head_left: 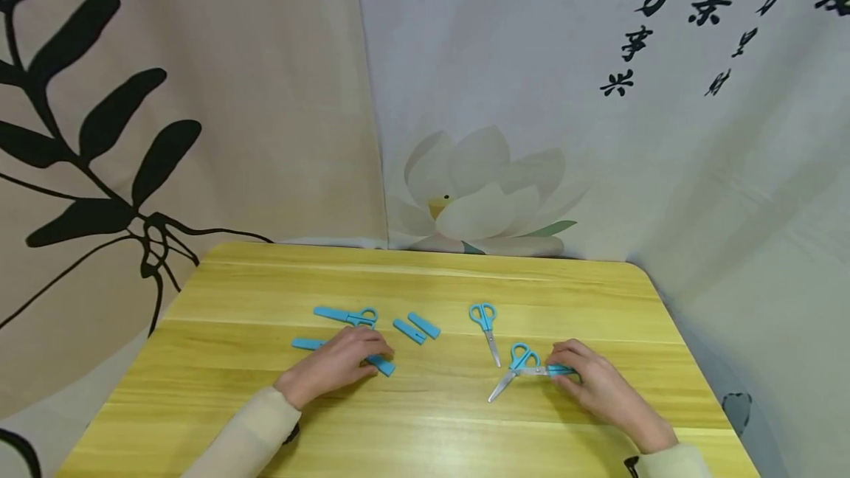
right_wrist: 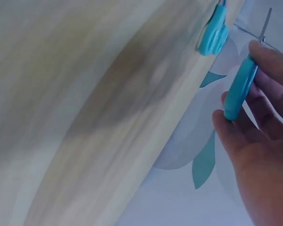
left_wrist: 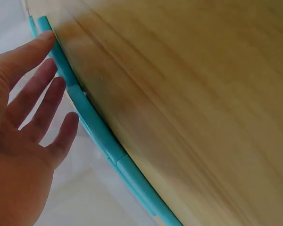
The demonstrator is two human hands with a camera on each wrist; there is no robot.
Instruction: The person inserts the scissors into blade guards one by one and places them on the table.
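My left hand (head_left: 341, 360) is over the left part of the table, with its fingers loosely spread beside small blue pieces. A blue cover (head_left: 308, 344) and a blue piece (head_left: 381, 365) show on either side of it; the hand hides what lies between. Just beyond are blue-handled scissors (head_left: 335, 313) in a blue cover. On the right, my right hand (head_left: 591, 375) pinches the blue handle of a pair of scissors (right_wrist: 240, 87), blades pointing left. Those blades meet a second pair of scissors (head_left: 521, 356), which lies on the table.
Two blue covers (head_left: 408, 331) lie side by side in the middle of the wooden table (head_left: 398, 426). Right of them is another pair of scissors (head_left: 483, 316) with bare blades. Printed cloth (head_left: 498, 94) hangs behind the far edge.
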